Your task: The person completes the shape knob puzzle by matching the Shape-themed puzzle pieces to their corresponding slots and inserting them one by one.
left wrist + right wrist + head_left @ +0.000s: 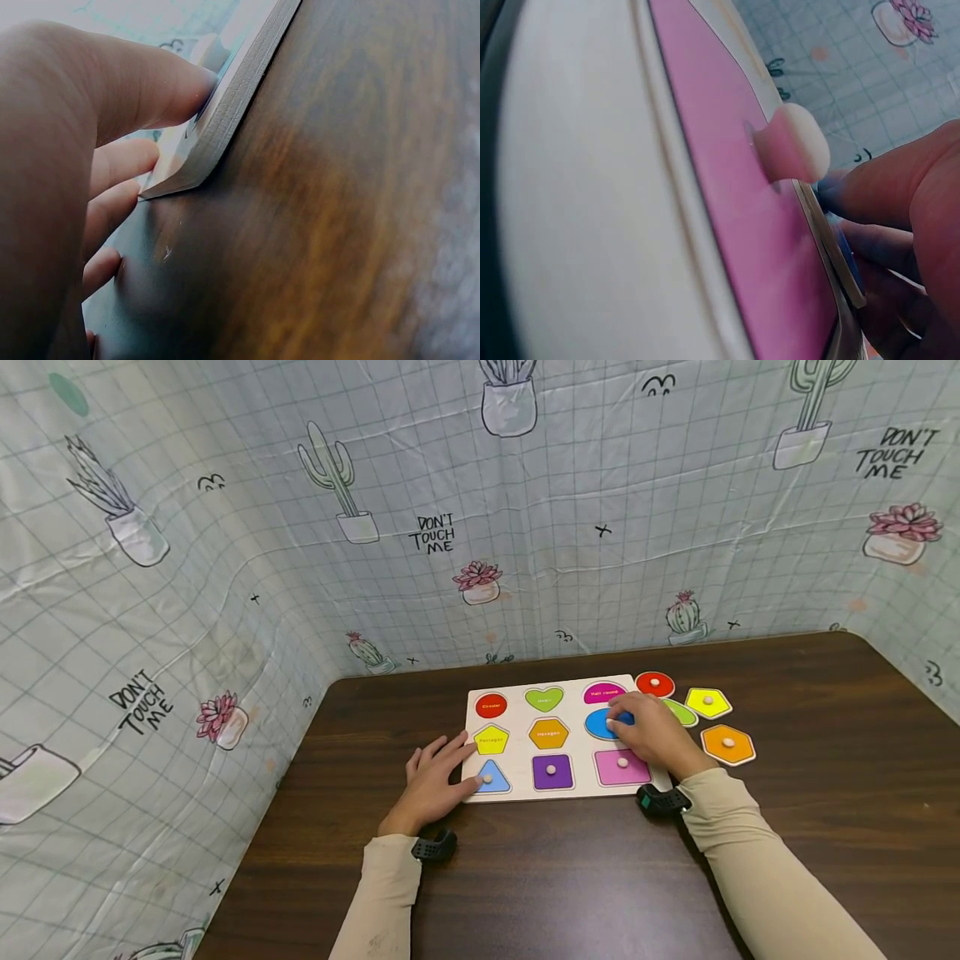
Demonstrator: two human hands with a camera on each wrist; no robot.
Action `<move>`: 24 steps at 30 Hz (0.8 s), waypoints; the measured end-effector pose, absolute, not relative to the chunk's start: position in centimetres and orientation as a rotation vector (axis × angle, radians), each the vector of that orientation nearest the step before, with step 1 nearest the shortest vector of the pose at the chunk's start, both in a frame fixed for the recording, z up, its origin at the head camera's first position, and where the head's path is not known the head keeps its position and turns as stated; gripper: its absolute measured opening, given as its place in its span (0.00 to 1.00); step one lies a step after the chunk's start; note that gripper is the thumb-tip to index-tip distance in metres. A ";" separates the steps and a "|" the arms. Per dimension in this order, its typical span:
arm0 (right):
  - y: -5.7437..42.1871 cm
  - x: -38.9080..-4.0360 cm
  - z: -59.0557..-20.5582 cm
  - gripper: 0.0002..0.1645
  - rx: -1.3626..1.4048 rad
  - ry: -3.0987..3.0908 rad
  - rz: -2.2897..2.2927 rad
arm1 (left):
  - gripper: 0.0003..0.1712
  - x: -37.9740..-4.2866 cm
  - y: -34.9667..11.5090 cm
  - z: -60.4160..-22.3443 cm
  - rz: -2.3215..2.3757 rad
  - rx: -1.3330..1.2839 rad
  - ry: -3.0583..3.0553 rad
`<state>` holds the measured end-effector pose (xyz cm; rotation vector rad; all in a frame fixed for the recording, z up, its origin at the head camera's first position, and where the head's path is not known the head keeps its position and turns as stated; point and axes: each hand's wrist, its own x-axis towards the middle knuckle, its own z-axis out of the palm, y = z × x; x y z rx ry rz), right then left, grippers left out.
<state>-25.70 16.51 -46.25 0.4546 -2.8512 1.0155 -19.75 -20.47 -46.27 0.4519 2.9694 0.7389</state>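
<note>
A white shape-puzzle board (521, 775) lies on the table. My right hand (654, 731) pinches a blue oval puzzle piece (597, 724) over the right part of the middle row; the piece's edge shows beside the fingers in the right wrist view. Close to this hand, a pink rectangle piece (609, 770) with a pale knob (795, 142) sits in the bottom row. At the board's lower left corner rests my left hand (433, 781), its thumb beside the blue triangle piece (495, 782) and its loosely extended fingers along the left edge. A purple square piece (551, 781) fills the bottom middle.
Right of the board lie a red circle piece (651, 680), a green piece (682, 714) partly behind my right hand, a yellow pentagon piece (708, 711) and an orange hexagon piece (738, 749). A patterned cloth (555, 543) hangs behind the dark wooden table (555, 877).
</note>
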 end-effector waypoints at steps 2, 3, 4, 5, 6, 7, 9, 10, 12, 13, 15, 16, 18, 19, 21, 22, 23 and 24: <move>16.5 -25.8 -46.3 0.10 0.460 -2.847 1.013 | 0.37 -19.8 -20.5 -46.3 0.741 0.449 2.971; 16.5 -25.8 -46.3 0.10 0.462 -2.845 1.010 | 0.37 -19.8 -20.5 -46.3 0.741 0.446 2.970; 16.5 -25.8 -46.3 0.10 0.466 -2.843 1.009 | 0.37 -19.8 -20.5 -46.3 0.741 0.444 2.970; 16.6 -25.8 -46.3 0.11 0.470 -2.840 1.007 | 0.37 -19.8 -20.5 -46.3 0.738 0.442 2.969; 16.6 -25.8 -46.3 0.11 0.473 -2.837 1.006 | 0.37 -19.8 -20.5 -46.3 0.735 0.439 2.968; 16.6 -25.8 -46.3 0.12 0.475 -2.835 1.006 | 0.37 -19.8 -20.4 -46.3 0.733 0.438 2.969; 16.6 -25.7 -46.4 0.14 0.478 -2.834 1.002 | 0.37 -19.8 -20.4 -46.3 0.735 0.438 2.968; 16.7 -25.7 -46.4 0.14 0.476 -2.836 1.002 | 0.37 -19.8 -20.4 -46.3 0.738 0.440 2.968; 16.7 -25.6 -46.3 0.15 0.468 -2.840 1.000 | 0.37 -19.8 -20.4 -46.3 0.741 0.441 2.968; 16.7 -25.6 -46.3 0.15 0.463 -2.843 0.996 | 0.37 -19.8 -20.4 -46.3 0.740 0.443 2.968; 16.6 -25.4 -46.2 0.14 0.456 -2.848 0.990 | 0.37 -19.8 -20.4 -46.3 0.738 0.444 2.971; 16.6 -25.3 -46.2 0.14 0.455 -2.850 0.987 | 0.37 -19.8 -20.4 -46.3 0.735 0.443 2.972; 16.5 -25.2 -46.1 0.14 0.463 -2.853 0.972 | 0.37 -19.8 -20.4 -46.3 0.729 0.439 2.974; 16.5 -25.1 -46.0 0.14 0.470 -2.856 0.964 | 0.37 -19.8 -20.4 -46.3 0.726 0.437 2.976; 16.6 -25.1 -45.9 0.15 0.490 -2.868 0.949 | 0.38 -19.9 -20.5 -46.4 0.727 0.434 2.976; 16.6 -25.1 -45.8 0.16 0.501 -2.877 0.944 | 0.38 -19.9 -20.5 -46.4 0.728 0.433 2.975; 16.7 -25.1 -45.7 0.17 0.510 -2.889 0.939 | 0.38 -19.9 -20.5 -46.4 0.728 0.434 2.975; 16.8 -25.1 -45.6 0.17 0.521 -2.902 0.935 | 0.38 -19.9 -20.5 -46.4 0.729 0.438 2.975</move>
